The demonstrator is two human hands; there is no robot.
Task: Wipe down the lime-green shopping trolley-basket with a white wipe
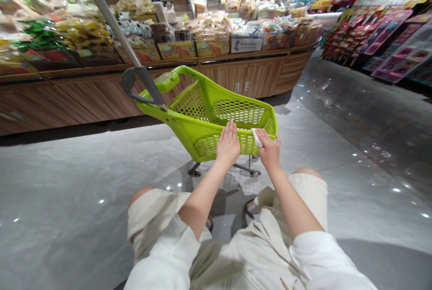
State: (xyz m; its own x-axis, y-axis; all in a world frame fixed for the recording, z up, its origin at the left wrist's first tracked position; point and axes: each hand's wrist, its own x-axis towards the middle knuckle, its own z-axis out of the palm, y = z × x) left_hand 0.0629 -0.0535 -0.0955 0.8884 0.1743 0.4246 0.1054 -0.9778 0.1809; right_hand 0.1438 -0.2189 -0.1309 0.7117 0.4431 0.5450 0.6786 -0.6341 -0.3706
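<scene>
A lime-green plastic shopping cart [216, 119] with a latticed basket stands on small wheels in front of me. My left hand [228, 143] lies flat on the basket's near rim, fingers straight and slightly apart. Just to its right, my right hand [269, 149] curls over the same rim and presses a folded white tissue [257, 137] against it. The basket's inside looks bare, though the hands cover part of the near side.
A grey metal pole [116, 29] rises from the cart's left side. Ahead, a curved wooden counter [243, 74] displays packaged foods [209, 33]. Colourful packaged goods hang on a rack [381, 42] at right. Polished grey tile [84, 177] runs around the cart.
</scene>
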